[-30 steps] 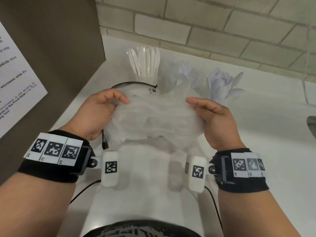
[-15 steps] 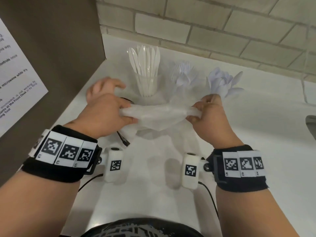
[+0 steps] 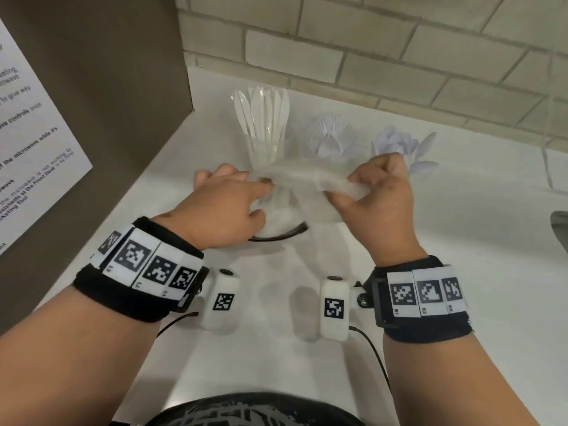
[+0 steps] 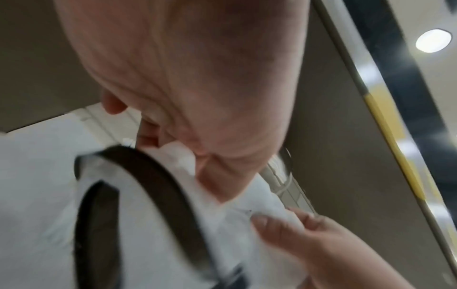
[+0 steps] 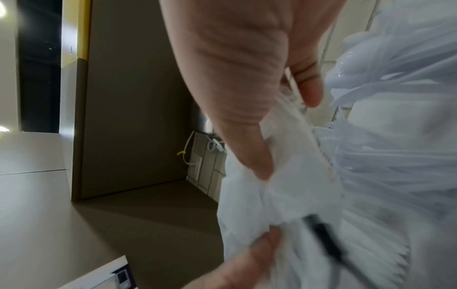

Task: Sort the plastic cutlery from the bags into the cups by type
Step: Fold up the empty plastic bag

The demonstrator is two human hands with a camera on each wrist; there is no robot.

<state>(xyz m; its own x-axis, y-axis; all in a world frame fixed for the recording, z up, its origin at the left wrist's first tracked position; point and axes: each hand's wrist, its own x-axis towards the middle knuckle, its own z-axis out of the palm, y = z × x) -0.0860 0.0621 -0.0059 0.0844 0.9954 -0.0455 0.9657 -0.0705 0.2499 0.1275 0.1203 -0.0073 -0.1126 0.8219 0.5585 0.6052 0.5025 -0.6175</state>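
Both hands hold a crumpled, see-through plastic bag stretched between them above the white counter. My left hand grips its left end, my right hand pinches its right end; the same bag shows in both wrist views. No cutlery is visible inside it. Behind stand three clear cups in a row: knives on the left, forks in the middle, spoons on the right.
A dark-rimmed round object lies on the counter under my left hand. A brown panel with a printed notice rises on the left, a brick wall behind. A sink edge shows at right.
The bag was spread wide between my hands one second ago. It is now bunched and twisted into a narrow strip, and both hands have moved forward towards the cups.
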